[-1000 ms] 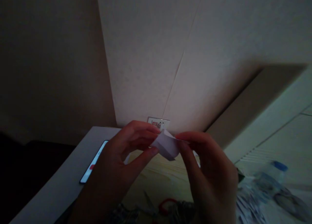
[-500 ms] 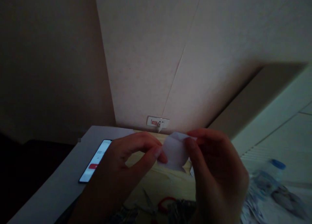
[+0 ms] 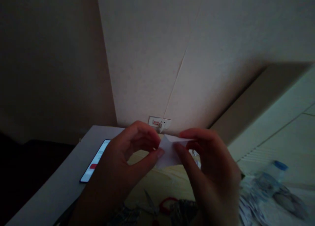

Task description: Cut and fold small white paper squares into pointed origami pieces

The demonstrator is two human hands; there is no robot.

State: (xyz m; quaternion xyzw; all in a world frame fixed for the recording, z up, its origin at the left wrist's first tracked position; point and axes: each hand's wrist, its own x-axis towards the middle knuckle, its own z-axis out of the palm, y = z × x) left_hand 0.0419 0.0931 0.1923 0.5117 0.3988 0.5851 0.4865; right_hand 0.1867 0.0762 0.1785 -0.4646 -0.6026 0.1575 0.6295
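A small piece of white paper (image 3: 168, 155) is held up between both hands above a pale wooden surface (image 3: 167, 180). My left hand (image 3: 130, 154) pinches its left edge between thumb and fingers. On the other side, my right hand (image 3: 206, 163) grips the paper with the thumb in front and the fingers behind. A folded flap shows along the top edge. Below the hands lie scissors (image 3: 150, 201) with red handles, partly hidden by dark patterned cloth.
At the left, a lit phone (image 3: 94, 165) rests on a white surface (image 3: 56, 176). A wall socket (image 3: 159, 122) with a plug in it is behind the hands. To the right lie a blue-capped clear bottle (image 3: 277, 172) and crumpled papers (image 3: 251, 206).
The paper has turned and looks flatter, with a pointed corner now at its top left. My right hand has shifted left, closer to my left hand, its thumb further over the paper.
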